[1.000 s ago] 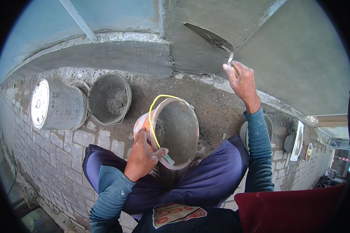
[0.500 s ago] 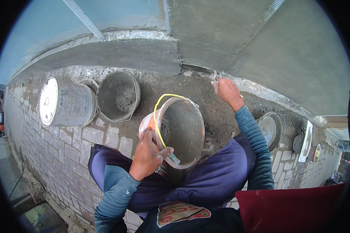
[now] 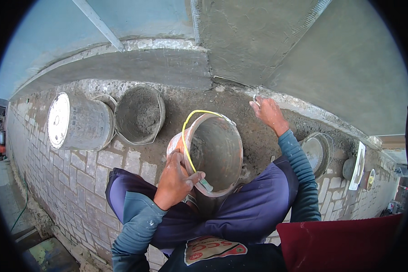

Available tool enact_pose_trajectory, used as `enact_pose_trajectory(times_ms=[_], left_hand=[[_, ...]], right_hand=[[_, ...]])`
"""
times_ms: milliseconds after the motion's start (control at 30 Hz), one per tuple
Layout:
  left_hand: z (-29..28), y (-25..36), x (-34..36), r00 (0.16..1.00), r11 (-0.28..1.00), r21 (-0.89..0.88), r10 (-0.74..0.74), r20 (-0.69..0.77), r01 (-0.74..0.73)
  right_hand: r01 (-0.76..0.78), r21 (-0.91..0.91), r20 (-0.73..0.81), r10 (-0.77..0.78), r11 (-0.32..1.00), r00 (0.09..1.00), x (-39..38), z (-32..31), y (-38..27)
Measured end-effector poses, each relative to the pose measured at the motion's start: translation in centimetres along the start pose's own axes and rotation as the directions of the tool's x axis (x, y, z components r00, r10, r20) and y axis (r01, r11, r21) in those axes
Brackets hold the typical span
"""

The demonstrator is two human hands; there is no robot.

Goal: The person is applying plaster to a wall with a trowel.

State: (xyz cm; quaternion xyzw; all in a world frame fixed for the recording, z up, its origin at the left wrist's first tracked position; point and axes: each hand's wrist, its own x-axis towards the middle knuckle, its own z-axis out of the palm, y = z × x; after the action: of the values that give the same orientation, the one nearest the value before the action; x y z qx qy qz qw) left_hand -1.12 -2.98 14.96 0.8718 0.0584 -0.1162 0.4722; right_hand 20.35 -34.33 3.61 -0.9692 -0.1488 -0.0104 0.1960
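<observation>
An orange, cement-smeared bucket (image 3: 220, 156) with a yellow wire handle (image 3: 186, 140) is tilted between my knees, its mouth toward the right. My left hand (image 3: 173, 185) grips its near left rim, with the thumb by the handle's pale green grip (image 3: 206, 185). Grey residue coats the inside. My right hand (image 3: 271, 114) reaches out to the foot of the plastered wall (image 3: 245, 41), fingers curled closed. A small pale bit shows at its fingertips, too little to name.
A bucket of grey mortar (image 3: 143, 115) stands left, beside an overturned white bucket (image 3: 79, 121). To the right are a shallow bucket (image 3: 315, 156) and a long white-edged float (image 3: 357, 167). Loose mortar lies along the wall's foot; brick paving (image 3: 95, 181) spreads nearer.
My right hand has shifted slightly right and down along the wall's foot and turned a little. My left hand still holds the orange bucket; the whole view has drifted slightly.
</observation>
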Motion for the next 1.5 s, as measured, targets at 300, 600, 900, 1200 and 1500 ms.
enact_pose_trajectory(times_ms=[300, 600, 900, 1200, 1500], left_hand=[[-0.4, 0.7, -0.1, 0.999, 0.999, 0.013, -0.030, 0.021, 0.030], [0.0, 0.3, 0.3, 1.000, 0.998, -0.060, -0.022, 0.002, 0.022], [0.3, 0.1, 0.3, 1.000, 1.000, 0.000, -0.021, 0.021, 0.021], [0.3, 1.3, 1.6, 0.992, 0.996, -0.006, -0.090, 0.087, 0.091], [2.6, -1.0, 3.0, 0.999, 1.000, 0.002, 0.019, 0.046, -0.020]], right_hand=[[0.110, 0.255, -0.159, -0.071, 0.961, 0.985, 2.2, -10.1, -4.4], [0.027, 0.237, 0.197, -0.075, 0.971, 0.978, 5.5, -5.0, 0.5], [0.060, -0.107, 0.024, -0.058, 0.992, 0.998, 2.9, -4.0, -1.9], [0.243, 0.150, -0.490, -0.141, 0.958, 0.860, 3.1, -18.9, -12.1], [0.285, 0.012, -0.291, -0.270, 0.958, 0.918, 4.9, -22.7, -10.2]])
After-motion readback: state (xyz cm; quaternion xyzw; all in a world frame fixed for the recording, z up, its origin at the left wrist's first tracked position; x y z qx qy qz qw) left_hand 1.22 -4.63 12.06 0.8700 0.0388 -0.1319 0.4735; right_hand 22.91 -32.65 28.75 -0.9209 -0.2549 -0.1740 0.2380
